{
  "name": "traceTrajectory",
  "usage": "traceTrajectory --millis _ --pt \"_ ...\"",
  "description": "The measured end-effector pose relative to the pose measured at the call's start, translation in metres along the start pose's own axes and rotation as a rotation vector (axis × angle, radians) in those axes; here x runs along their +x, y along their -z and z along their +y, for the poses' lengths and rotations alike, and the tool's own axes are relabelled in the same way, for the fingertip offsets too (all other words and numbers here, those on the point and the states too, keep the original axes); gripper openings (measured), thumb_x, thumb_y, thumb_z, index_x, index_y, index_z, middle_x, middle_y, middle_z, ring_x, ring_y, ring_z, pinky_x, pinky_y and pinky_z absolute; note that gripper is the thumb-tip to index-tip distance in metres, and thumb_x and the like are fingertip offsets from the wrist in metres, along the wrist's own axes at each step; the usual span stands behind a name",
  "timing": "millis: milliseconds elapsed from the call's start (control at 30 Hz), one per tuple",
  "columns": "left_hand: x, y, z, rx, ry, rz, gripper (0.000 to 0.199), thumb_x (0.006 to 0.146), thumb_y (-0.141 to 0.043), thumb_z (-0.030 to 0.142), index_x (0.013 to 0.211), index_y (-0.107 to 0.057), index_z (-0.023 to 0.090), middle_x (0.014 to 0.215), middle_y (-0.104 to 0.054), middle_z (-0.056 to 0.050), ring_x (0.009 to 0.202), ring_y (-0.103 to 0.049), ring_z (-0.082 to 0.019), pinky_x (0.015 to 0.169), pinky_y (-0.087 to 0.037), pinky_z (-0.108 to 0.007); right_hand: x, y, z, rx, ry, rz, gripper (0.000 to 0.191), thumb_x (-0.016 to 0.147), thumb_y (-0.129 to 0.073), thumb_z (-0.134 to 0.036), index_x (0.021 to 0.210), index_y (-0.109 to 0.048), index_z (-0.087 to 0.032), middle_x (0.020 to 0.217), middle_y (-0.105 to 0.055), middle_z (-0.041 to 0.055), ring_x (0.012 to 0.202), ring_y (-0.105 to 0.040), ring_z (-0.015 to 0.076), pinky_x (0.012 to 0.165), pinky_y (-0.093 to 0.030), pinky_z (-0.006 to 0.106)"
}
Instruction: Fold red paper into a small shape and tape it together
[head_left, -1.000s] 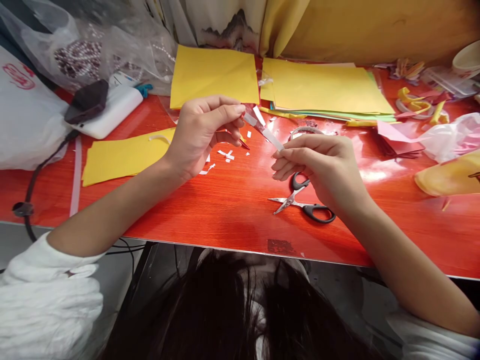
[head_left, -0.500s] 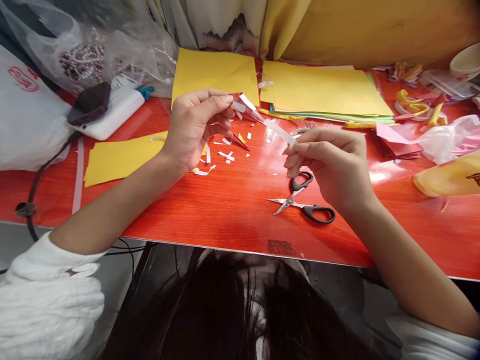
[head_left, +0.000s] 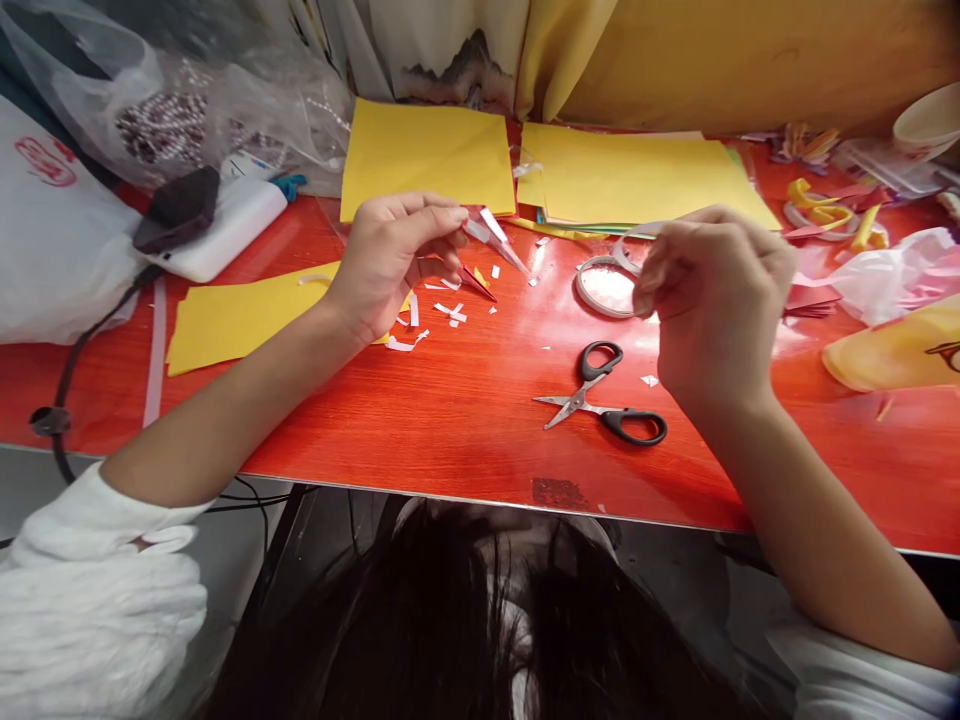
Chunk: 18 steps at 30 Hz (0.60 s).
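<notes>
My left hand [head_left: 397, 255] pinches a small folded red paper piece [head_left: 504, 243] that has white strips on it, at the middle back of the table. My right hand [head_left: 716, 290] is closed on a thin white strip [head_left: 641, 230] that curls out to the left from its fingertips. Just left of those fingers a roll of tape [head_left: 604, 288] lies on the table. Black-handled scissors [head_left: 576, 402] rest with their blades apart in front of the roll. White paper scraps [head_left: 452, 314] are scattered below my left hand.
Yellow sheets [head_left: 427, 160] lie at the back, with another yellow stack [head_left: 645, 180] to their right and more yellow paper [head_left: 240, 315] at the left. A yellow cup [head_left: 892, 350] lies at the right. Plastic bags [head_left: 60, 230] and a white device [head_left: 225, 225] stand at the left.
My right hand has moved right and slightly up with the strip, away from the red paper. The tape roll shows more fully. My left hand has hardly moved.
</notes>
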<state>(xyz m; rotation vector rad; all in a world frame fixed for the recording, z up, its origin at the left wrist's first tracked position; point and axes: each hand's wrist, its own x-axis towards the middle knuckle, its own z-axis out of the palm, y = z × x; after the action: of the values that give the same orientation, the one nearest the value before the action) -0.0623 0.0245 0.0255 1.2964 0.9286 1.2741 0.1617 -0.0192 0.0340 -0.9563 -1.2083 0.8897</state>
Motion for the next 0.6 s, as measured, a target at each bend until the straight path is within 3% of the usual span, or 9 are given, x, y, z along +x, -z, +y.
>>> traceTrajectory --millis 67,167,267,400,600 --pt "-0.002 -0.002 -0.001 0.057 0.036 -0.105 0.006 0.081 -0.061 0.018 0.076 -0.064 0.015 0.069 -0.061 0.000 0.056 -0.052 -0.006 0.055 -0.048 -0.024 0.000 -0.001 0.004 -0.128 -0.073 -0.112 0.029 0.084 -0.060 -0.021 0.056 -0.053 -0.020 0.053 -0.046 -0.0009 0.045 -0.040 0.0094 0.044 -0.030 0.028" --pt "-0.006 -0.007 0.000 0.120 0.095 -0.236 0.005 0.080 -0.061 0.016 0.077 -0.064 0.014 0.070 -0.063 -0.001 0.055 -0.054 -0.007 0.052 -0.048 -0.023 -0.001 -0.004 0.013 -0.290 -0.174 -0.278 0.011 0.082 -0.065 -0.026 0.075 -0.060 -0.019 0.067 -0.058 0.0004 0.053 -0.051 0.0092 0.048 -0.039 0.025" --pt "-0.011 -0.011 0.001 0.167 0.113 -0.297 0.005 0.078 -0.064 0.015 0.074 -0.065 0.012 0.067 -0.062 -0.001 0.054 -0.057 -0.008 0.050 -0.049 -0.021 -0.005 -0.008 0.017 -0.244 -0.277 -0.411 0.017 0.085 -0.062 -0.036 0.090 -0.064 -0.019 0.081 -0.065 0.0035 0.068 -0.062 0.0123 0.061 -0.051 0.026" --pt "-0.014 -0.013 0.000 0.234 0.110 -0.334 0.006 0.078 -0.066 0.017 0.076 -0.066 0.012 0.067 -0.063 -0.002 0.052 -0.058 -0.007 0.051 -0.050 -0.020 -0.009 -0.011 0.015 -0.139 -0.333 -0.570 0.028 0.085 -0.060 -0.043 0.077 -0.066 -0.017 0.076 -0.068 0.0047 0.071 -0.066 0.0144 0.069 -0.055 0.028" --pt "-0.015 -0.015 0.001 0.283 0.083 -0.387 0.007 0.077 -0.066 0.018 0.075 -0.066 0.012 0.067 -0.064 -0.001 0.051 -0.057 -0.007 0.051 -0.050 -0.019 -0.014 -0.012 0.011 -0.198 -0.293 -0.573 0.025 0.084 -0.063 -0.038 0.071 -0.067 -0.017 0.071 -0.067 0.0029 0.065 -0.065 0.0121 0.063 -0.055 0.025"
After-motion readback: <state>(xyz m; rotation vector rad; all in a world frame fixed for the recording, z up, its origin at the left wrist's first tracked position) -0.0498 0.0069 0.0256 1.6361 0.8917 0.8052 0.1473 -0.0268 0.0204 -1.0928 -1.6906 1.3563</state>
